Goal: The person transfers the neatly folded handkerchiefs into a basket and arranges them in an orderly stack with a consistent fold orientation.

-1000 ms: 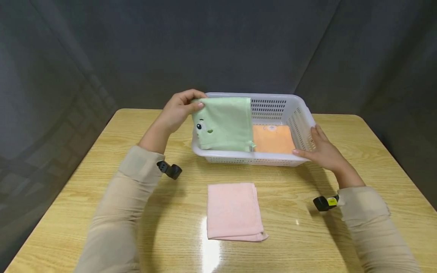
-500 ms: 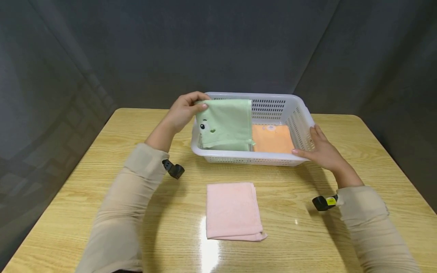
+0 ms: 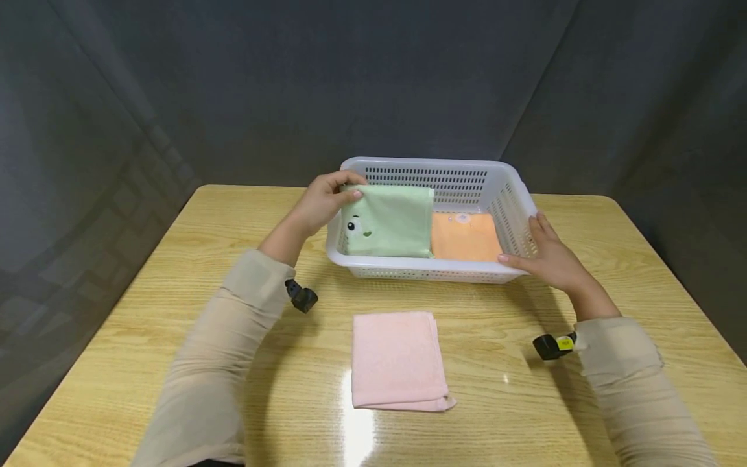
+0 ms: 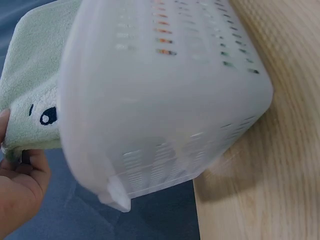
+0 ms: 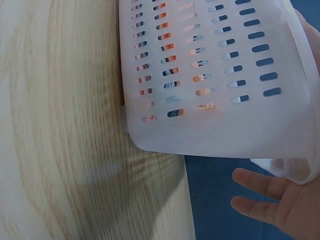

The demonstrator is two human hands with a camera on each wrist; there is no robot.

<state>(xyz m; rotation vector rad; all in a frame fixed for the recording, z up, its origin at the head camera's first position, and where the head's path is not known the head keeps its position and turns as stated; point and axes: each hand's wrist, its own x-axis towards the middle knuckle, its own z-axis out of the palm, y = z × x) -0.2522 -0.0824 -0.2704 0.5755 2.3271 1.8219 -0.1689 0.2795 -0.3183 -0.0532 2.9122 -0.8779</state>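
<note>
My left hand (image 3: 325, 202) pinches the upper left corner of a folded green hand towel (image 3: 397, 217) with an embroidered face. The towel stands at a slant in the left half of a white plastic basket (image 3: 461, 266), its lower edge behind the front rim. In the left wrist view, thumb and fingers of the left hand hold the towel corner beyond the basket's end wall. A folded orange towel (image 3: 465, 239) lies flat in the basket's right half. My right hand (image 3: 551, 256) rests on the basket's front right corner, thumb over the rim; two straight fingers (image 5: 257, 182) show past its edge.
A folded pink towel (image 3: 399, 360) lies on the wooden table (image 3: 496, 415) in front of the basket. Dark curtain-like walls (image 3: 373, 84) surround the table at the back and sides. Each wrist carries a small black camera.
My left hand has moved slightly right and down, lowering the green towel further into the basket's left half. The right hand, basket, orange towel and pink towel have hardly moved.
</note>
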